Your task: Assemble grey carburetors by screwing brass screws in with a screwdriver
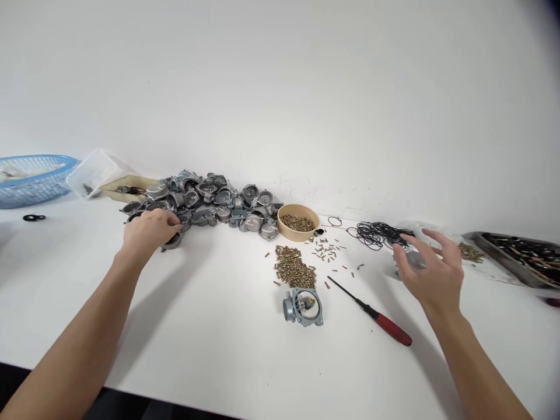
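Note:
My left hand [151, 233] is at the left end of a pile of grey cast-metal housings [203, 216]. Its fingers are curled onto one grey metal housing [171, 242] at the pile's front edge, partly hidden under the hand. On the right, my right hand [431, 265] is open, fingers spread, over a grey metal part [415, 261] that it partly covers. A lone housing [306, 307] with a brass piece inside lies at the front middle. Just behind it is a heap of brass-coloured screws [292, 268]. A red-handled screwdriver [389, 328] lies between that housing and my right arm.
A round tub [283, 228] holds more screws, with loose ones scattered nearby. Black rubber rings [380, 234] lie tangled beside a metal tray [516, 269] of dark parts. At the left stand a blue basket [39, 189] and a clear plastic container [98, 172].

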The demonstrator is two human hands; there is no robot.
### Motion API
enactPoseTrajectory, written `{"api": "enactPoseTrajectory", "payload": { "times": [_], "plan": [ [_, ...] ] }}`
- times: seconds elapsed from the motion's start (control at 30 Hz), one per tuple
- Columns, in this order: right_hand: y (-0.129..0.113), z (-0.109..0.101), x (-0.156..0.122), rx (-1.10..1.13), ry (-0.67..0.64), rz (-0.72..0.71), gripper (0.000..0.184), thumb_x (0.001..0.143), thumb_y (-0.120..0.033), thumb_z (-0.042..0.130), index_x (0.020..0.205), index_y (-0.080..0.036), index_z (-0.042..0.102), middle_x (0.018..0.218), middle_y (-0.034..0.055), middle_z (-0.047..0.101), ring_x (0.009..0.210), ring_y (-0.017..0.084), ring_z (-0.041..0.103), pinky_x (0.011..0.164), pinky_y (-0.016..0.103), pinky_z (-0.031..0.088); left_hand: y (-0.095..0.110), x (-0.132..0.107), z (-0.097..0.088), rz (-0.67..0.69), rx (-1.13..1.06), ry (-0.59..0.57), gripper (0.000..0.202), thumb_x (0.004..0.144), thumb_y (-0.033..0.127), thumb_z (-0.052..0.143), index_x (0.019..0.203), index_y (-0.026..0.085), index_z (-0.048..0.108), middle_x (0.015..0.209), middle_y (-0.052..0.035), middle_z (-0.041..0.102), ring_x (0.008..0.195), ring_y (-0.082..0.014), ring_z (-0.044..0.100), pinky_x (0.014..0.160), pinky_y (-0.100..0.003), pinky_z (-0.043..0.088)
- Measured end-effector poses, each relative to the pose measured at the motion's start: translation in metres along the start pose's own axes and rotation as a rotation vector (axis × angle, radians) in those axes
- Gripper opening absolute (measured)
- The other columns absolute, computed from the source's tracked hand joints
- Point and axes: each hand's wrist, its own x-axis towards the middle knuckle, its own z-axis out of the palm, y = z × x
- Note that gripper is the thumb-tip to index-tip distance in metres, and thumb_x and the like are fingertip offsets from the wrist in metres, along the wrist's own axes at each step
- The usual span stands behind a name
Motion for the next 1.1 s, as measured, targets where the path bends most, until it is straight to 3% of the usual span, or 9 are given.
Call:
{"api": "enactPoseTrajectory", "payload": {
  "times": [0.1,0.17,0.33,0.47,0.63,0.73,0.9,1.0,1.1],
  "plan": [
    [-0.019,-0.01,0.002,0.134,-0.025,0.054,0.021,0.096,-0.034,0.061,0.104,-0.021,0.075,0.12,0.0145,0.069,0.111,0.032,0.068,0.096,0.048,0.06,0.03,-0.016,0.0,0.113,-0.155,0.152,0.03,0.088,0.046,0.063,0.099,0.023,0.079,0.091,-0.0084,0.076,0.089,-0.0322,0.069,0.074,-0.04,0.054],
    [-0.044,-0.02,0.002,0.297,-0.09,0.04,0.016,0.096,-0.032,0.061,0.097,-0.025,0.075,0.102,0.01,0.074,0.089,0.026,0.073,0.082,0.044,0.063,0.062,-0.043,0.005,0.379,-0.418,0.268,0.031,0.091,0.047,0.063,0.102,0.022,0.078,0.085,-0.0053,0.078,0.077,-0.0242,0.071,0.068,-0.033,0.056],
    [-0.123,-0.044,-0.013,0.853,-0.361,-0.252,0.024,0.092,-0.022,0.069,0.114,-0.029,0.073,0.095,0.0056,0.076,0.077,0.019,0.071,0.054,0.028,0.059,0.137,-0.148,0.031,1.144,-0.808,0.259,0.015,0.094,0.019,0.063,0.1,0.029,0.073,0.085,0.0007,0.079,0.07,-0.0166,0.07,0.062,-0.03,0.059],
    [-0.158,-0.056,-0.032,1.043,-0.434,-0.401,0.035,0.092,-0.016,0.067,0.126,-0.026,0.069,0.094,0.007,0.076,0.072,0.018,0.071,0.062,0.03,0.062,0.15,-0.193,0.042,1.309,-0.823,0.197,0.041,0.09,0.014,0.064,0.124,0.036,0.062,0.082,0.0009,0.077,0.059,-0.0214,0.061,0.054,-0.039,0.058],
    [-0.15,-0.06,-0.024,1.135,-0.442,-0.264,0.038,0.09,-0.001,0.059,0.116,-0.024,0.073,0.083,0.0037,0.076,0.069,0.015,0.072,0.06,0.024,0.059,0.146,-0.18,0.037,1.289,-0.962,0.168,0.05,0.09,0.026,0.074,0.136,0.038,0.058,0.091,-0.0031,0.076,0.067,-0.0205,0.065,0.057,-0.036,0.06],
    [-0.122,-0.061,-0.004,1.152,-0.797,0.024,0.013,0.094,-0.02,0.065,0.089,-0.021,0.077,0.067,0.0024,0.072,0.056,0.013,0.066,0.05,0.022,0.053,0.139,-0.159,0.021,1.241,-0.952,0.168,0.053,0.086,0.042,0.081,0.135,0.032,0.062,0.109,-0.0072,0.075,0.09,-0.022,0.071,0.072,-0.035,0.063],
    [-0.056,-0.051,0.017,0.931,-1.312,0.493,0.042,0.089,-0.049,0.071,0.062,-0.017,0.067,0.05,0.001,0.059,0.046,0.011,0.052,0.048,0.025,0.047,0.105,-0.103,-0.006,0.864,-0.81,0.386,0.018,0.088,0.04,0.077,0.1,0.027,0.077,0.108,-0.0028,0.076,0.093,-0.0202,0.07,0.064,-0.027,0.059],
    [-0.03,-0.036,0.015,0.929,-0.953,0.789,0.045,0.079,-0.06,0.077,0.068,-0.017,0.071,0.065,0.0063,0.068,0.055,0.015,0.061,0.053,0.028,0.052,0.072,-0.061,-0.01,0.532,-0.6,0.49,0.025,0.092,0.048,0.068,0.094,0.024,0.077,0.103,-0.0006,0.076,0.084,-0.0182,0.068,0.069,-0.028,0.055],
    [-0.024,-0.026,0.01,0.887,-0.634,1.046,0.054,0.075,-0.063,0.079,0.106,-0.019,0.075,0.098,0.0138,0.076,0.066,0.019,0.07,0.049,0.027,0.053,0.033,-0.023,-0.007,0.205,-0.213,0.329,0.041,0.09,0.061,0.061,0.109,0.028,0.076,0.108,-0.0016,0.075,0.086,-0.0229,0.066,0.074,-0.033,0.052]
  ]
}}
